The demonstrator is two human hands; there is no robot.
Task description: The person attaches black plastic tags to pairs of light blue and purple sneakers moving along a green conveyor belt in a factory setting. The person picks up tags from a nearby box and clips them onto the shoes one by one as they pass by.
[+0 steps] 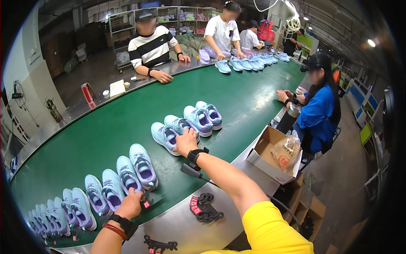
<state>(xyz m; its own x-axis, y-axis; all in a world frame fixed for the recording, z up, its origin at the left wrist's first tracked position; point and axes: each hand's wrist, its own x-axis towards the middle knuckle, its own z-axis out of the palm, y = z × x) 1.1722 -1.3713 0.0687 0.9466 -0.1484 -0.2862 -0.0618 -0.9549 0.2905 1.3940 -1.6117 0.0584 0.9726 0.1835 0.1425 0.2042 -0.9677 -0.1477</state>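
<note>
Light blue and lavender sneakers stand in a slanting row on the green conveyor belt (173,186). My left hand (129,204) is closed at the heel of a sneaker (125,171) in the nearer group. Right beside that hand, a black plastic shoe hanger (148,194) with a red tag sits at the heel of the neighbouring sneaker (143,164). Farther along, my right hand (186,142) grips the heel of a sneaker (179,122) in a group of several; its fingertips are partly hidden. Another sneaker (160,133) stands just left of this hand.
Black hangers with red tags (205,207) lie on the metal ledge (177,216), more hangers (158,244) nearer me. An open cardboard box (264,154) holds a plastic bag. Co-workers stand across the belt and sit at right; a red can (86,93) is on the far edge.
</note>
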